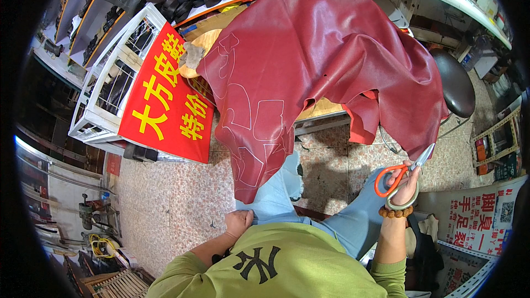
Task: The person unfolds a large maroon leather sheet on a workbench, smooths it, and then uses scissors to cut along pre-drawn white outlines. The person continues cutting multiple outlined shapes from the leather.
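A large dark-red leather hide (273, 58) is draped over a low wooden table (321, 109), its edges hanging down towards my knees. Pale outlines of shoe-part shapes are drawn on its left portion. In my right hand (405, 186) is a pair of scissors (423, 156), one handle loop orange and the other bare metal; the blades point up beside the hide's lower right corner. My left hand (239, 222) rests closed on my thigh, just below the hide's lower left tip, with nothing visible in it. A grey cloth-like piece (192, 55) lies on a round wooden board (207, 41) by the hide's left edge.
A white rack (112, 107) with a red banner (165, 111) stands at the left. Shelves of shoes (89, 16) are behind it. A black round stool (453, 82) stands right of the hide. Signboards (476, 219) bearing writing are at the lower right.
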A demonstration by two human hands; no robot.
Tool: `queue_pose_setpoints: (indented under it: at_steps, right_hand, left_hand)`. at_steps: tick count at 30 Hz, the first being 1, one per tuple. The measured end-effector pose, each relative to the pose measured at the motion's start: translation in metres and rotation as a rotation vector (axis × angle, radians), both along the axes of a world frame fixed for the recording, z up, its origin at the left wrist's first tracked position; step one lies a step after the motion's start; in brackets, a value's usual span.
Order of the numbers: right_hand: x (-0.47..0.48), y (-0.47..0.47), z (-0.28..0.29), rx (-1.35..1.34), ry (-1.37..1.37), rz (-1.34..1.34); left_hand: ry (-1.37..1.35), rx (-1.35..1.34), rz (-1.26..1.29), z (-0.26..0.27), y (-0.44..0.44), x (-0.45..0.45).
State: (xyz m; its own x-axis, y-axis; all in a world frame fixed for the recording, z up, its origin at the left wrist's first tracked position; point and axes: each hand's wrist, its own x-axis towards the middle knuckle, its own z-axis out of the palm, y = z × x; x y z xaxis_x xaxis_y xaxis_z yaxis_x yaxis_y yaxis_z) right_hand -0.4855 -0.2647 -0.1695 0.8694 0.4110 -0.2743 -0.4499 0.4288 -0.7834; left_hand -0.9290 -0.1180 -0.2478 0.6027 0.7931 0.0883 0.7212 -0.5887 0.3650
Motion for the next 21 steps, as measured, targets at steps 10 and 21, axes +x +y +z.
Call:
queue_pose_setpoints:
  at_steps: [10, 21]
  right_hand:
    - [-0.002, 0.003, 0.002, -0.012, -0.011, -0.032]
    - [-0.066, 0.016, 0.005, -0.12, -0.425, 0.209]
  left_hand:
    - [-0.005, -0.377, 0.09, 0.042, -0.002, 0.021]
    - [-1.15, -1.893, 0.719, -0.004, 0.012, 0.157]
